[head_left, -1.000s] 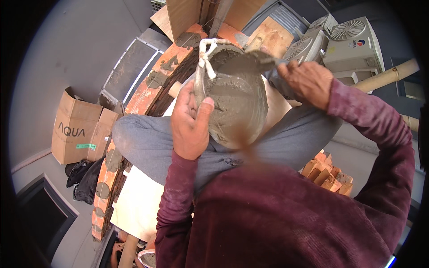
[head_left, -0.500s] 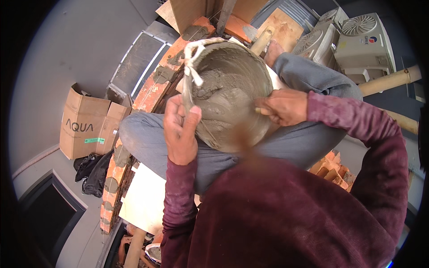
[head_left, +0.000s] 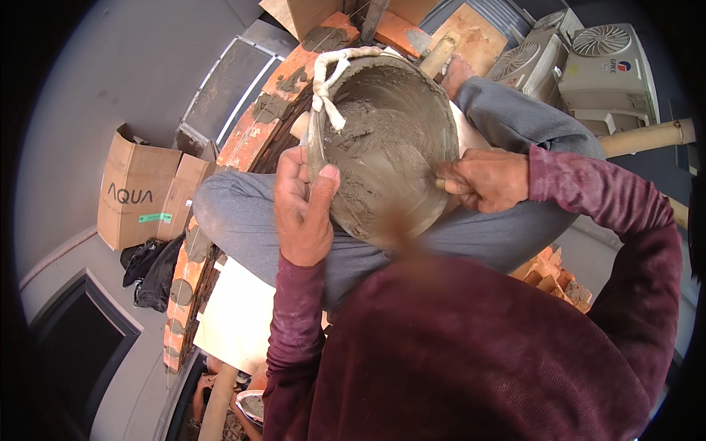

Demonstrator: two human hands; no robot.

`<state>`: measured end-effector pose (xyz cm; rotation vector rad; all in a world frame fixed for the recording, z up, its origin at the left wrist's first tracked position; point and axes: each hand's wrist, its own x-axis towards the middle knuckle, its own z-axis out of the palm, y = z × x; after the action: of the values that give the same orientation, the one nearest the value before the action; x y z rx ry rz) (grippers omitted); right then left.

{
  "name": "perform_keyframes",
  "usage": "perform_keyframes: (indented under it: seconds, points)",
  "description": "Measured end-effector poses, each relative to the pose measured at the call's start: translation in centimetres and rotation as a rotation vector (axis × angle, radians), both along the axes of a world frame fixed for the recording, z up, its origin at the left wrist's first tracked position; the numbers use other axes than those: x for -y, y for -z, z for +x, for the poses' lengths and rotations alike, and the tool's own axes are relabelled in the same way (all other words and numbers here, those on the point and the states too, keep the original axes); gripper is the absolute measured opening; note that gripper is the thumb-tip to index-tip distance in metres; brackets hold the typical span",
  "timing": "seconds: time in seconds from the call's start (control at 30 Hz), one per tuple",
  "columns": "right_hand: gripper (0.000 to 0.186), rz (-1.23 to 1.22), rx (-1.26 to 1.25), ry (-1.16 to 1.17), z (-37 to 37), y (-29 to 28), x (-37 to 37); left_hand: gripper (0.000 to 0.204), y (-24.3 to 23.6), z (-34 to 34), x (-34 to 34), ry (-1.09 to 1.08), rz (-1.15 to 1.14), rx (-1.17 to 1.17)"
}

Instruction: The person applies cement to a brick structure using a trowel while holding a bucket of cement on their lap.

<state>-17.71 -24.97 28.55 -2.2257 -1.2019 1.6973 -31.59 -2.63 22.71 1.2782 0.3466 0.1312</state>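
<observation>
A mortar-coated bucket [head_left: 441, 103] rests tilted in my lap, its mouth facing me. Wet grey mortar [head_left: 360, 143] lies inside it. A white cloth strip [head_left: 329, 95] is knotted at the bucket's left rim. My left hand [head_left: 305, 209] grips that rim, thumb over the edge and fingers outside. At the opposite side my right hand [head_left: 485, 178] is closed round the short yellowish handle of a trowel [head_left: 440, 184]. The trowel's blade, smeared with mortar and blurred, can hardly be told from the mix.
A brick wall top [head_left: 250, 140] with mortar dabs and a string line runs along my left. A cardboard box [head_left: 140, 195] stands beyond it. Bamboo poles [head_left: 647, 137] and air-conditioner units [head_left: 607, 73] are at the right. Below left, another person's arm [head_left: 200, 400] shows near a second bucket [head_left: 250, 404].
The bucket and both hands sit slightly higher and farther right in view. My right hand has shifted with the trowel, and the mortar's surface looks reshaped. My left hand keeps its rim grip.
</observation>
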Motion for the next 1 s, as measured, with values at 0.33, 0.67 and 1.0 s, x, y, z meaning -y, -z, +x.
perform_keyframes:
  seconds: [0.33,0.67,1.0]
  points:
    - [0.026,0.136,-0.097,0.147,-1.5,1.5,1.5,0.023,1.1,-0.3,-0.7,-0.094,-0.057,0.008]
    - [0.021,0.195,-0.135,0.051,4.9,1.3,2.2,0.032,3.2,0.8,-3.9,-0.091,-0.207,0.025]
    - [0.020,0.079,-0.123,0.107,10.6,-4.8,0.4,0.033,4.6,0.9,-6.3,-0.067,-0.195,-0.002]
